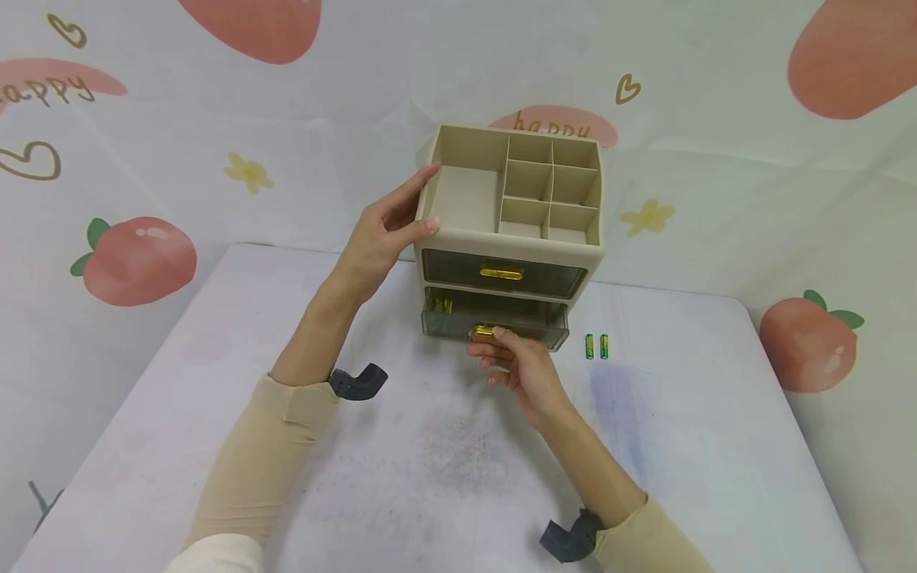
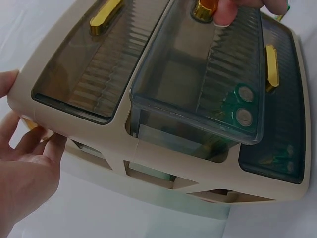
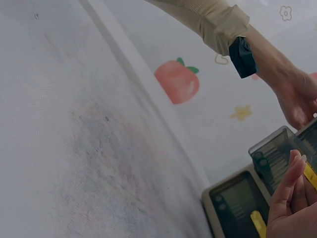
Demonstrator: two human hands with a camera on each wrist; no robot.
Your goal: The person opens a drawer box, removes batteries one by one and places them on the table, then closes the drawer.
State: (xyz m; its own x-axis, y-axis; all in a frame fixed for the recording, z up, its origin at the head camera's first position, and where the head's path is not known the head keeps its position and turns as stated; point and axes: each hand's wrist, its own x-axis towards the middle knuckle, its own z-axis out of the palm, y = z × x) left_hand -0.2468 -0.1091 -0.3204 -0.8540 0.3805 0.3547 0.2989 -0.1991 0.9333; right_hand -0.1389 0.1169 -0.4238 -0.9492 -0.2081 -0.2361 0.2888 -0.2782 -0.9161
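A beige desktop drawer organizer [image 1: 512, 239] stands at the back of the table. My left hand [image 1: 372, 247] grips its upper left side, with fingertips over the top rim. The smoky clear middle drawer [image 2: 183, 74] is pulled partly out. Its gold handle [image 1: 484, 330] is pinched by my right hand [image 1: 526, 374], thumb on top and fingers beneath. Two green-and-gold batteries [image 2: 243, 106] lie inside that drawer, at its left end. Through the front of the closed bottom drawer [image 2: 277, 114], more batteries [image 2: 285, 161] show dimly. The top drawer [image 1: 458, 267] is closed.
To the right of the organizer, two green-and-gold batteries [image 1: 597, 347] lie side by side on the white table [image 1: 444, 493]. Open compartments [image 1: 552, 187] divide the organizer's top. A fruit-patterned cloth [image 1: 358, 95] hangs behind the table.
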